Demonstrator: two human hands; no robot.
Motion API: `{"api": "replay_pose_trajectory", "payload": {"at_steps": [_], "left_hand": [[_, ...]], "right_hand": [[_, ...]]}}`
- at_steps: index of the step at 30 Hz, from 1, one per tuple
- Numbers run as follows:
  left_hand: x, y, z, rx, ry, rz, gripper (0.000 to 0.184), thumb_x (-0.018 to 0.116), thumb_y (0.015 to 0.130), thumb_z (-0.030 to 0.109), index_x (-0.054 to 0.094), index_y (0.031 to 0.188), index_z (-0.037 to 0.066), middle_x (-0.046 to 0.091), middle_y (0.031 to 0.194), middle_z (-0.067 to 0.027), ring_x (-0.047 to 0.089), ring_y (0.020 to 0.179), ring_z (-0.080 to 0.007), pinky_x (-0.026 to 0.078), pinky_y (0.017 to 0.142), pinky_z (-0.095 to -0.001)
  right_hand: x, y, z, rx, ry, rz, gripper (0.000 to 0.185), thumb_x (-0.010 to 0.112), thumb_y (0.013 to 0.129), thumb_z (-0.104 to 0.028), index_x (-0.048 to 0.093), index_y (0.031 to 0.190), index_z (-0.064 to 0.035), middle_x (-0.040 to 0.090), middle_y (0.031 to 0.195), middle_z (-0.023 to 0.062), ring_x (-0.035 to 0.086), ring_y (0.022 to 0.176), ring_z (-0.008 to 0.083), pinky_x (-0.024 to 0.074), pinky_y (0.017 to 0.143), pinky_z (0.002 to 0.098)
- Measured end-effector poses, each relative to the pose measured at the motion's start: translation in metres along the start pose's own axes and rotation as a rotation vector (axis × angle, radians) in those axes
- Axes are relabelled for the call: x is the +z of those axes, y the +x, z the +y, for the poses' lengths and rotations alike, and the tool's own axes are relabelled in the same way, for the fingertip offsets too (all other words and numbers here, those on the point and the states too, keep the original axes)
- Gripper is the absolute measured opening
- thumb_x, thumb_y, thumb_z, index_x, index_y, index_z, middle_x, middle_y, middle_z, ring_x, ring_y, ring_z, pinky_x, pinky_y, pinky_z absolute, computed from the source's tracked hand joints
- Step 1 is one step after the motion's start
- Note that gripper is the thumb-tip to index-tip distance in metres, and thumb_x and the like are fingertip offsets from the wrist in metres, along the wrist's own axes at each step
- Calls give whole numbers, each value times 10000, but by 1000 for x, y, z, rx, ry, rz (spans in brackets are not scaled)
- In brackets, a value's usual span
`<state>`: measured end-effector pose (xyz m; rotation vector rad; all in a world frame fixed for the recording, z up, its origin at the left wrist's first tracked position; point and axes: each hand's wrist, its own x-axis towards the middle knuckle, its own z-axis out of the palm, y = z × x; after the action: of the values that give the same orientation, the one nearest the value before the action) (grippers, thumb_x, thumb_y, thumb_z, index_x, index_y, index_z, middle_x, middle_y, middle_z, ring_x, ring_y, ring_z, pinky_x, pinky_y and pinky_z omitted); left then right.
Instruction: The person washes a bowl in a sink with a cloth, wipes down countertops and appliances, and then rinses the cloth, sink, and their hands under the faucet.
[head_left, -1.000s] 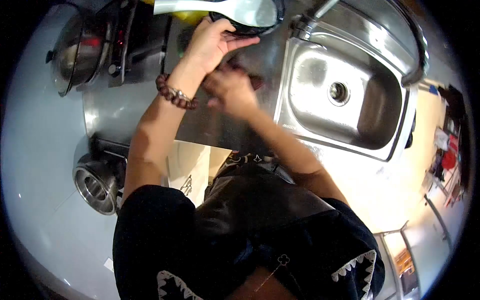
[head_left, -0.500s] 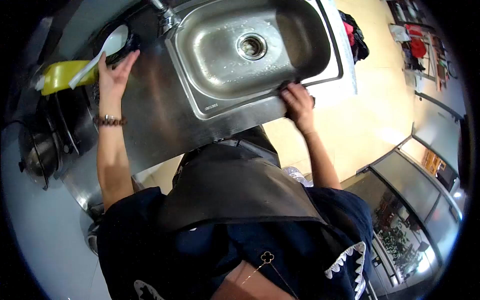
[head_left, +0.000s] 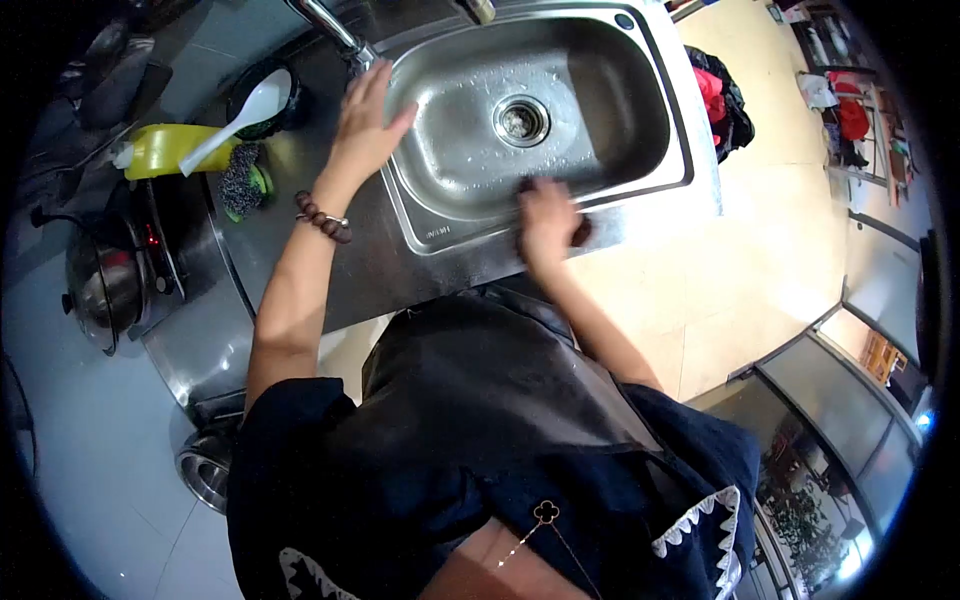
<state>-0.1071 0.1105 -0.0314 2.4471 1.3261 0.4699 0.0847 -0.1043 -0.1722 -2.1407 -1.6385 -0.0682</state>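
Observation:
My left hand (head_left: 368,128), a beaded bracelet on its wrist, is spread with nothing in it beside the left rim of the steel sink (head_left: 420,235), near the base of the faucet (head_left: 330,25). My right hand (head_left: 548,222) is blurred at the sink's front rim, pressed on a dark cloth (head_left: 582,230) that shows on both sides of the fingers. Water drops dot the sink basin around the drain (head_left: 521,121).
Left of the sink stand a dark bowl (head_left: 298,110) with a white ladle (head_left: 262,104), a yellow bottle (head_left: 165,150) and a scouring pad (head_left: 240,180). A lidded pan (head_left: 100,285) is at far left. A black bag (head_left: 738,115) lies beyond the sink's right side.
My left hand has moved from beside the bowl to the sink's left rim. My right hand, with the dark cloth, has slid left along the front rim. The view has shifted slightly.

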Motion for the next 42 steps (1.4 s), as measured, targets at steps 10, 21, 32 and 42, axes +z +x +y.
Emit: {"api": "replay_pose_trajectory", "payload": {"at_steps": [10, 21, 32, 42], "left_hand": [[-28, -42, 27, -228, -332, 142, 313, 555, 771, 221, 551, 1028, 43, 544, 1041, -159, 543, 941, -281, 427, 787, -313], [29, 34, 95, -671, -1515, 84, 526, 461, 848, 339, 323, 1206, -21, 396, 1216, -114, 331, 1147, -185, 264, 945, -291], [60, 54, 108, -609, -1506, 121, 508, 460, 847, 351, 318, 1190, 5, 446, 1093, -105, 443, 998, -180, 376, 829, -287], [72, 44, 115, -734, -1654, 202, 326, 427, 859, 185, 421, 1144, 26, 465, 1121, -93, 473, 998, -199, 389, 842, -307]], "right_hand": [[40, 122, -78, 735, 1633, -570, 281, 395, 834, -99, 450, 1093, -5, 537, 982, 128, 530, 875, 250, 444, 747, 318], [-61, 213, -50, 465, 1705, -564, 302, 559, 749, -124, 483, 1021, -16, 562, 878, 91, 557, 777, 170, 463, 666, 278], [-79, 211, -68, 1, 712, 47, 201, 526, 721, -51, 574, 908, 6, 565, 894, 169, 533, 844, 324, 424, 752, 353], [-19, 210, -65, 331, 1151, -427, 556, 285, 874, -419, 262, 1271, -31, 297, 1299, 175, 154, 1256, 283, 123, 1002, 347]]}}
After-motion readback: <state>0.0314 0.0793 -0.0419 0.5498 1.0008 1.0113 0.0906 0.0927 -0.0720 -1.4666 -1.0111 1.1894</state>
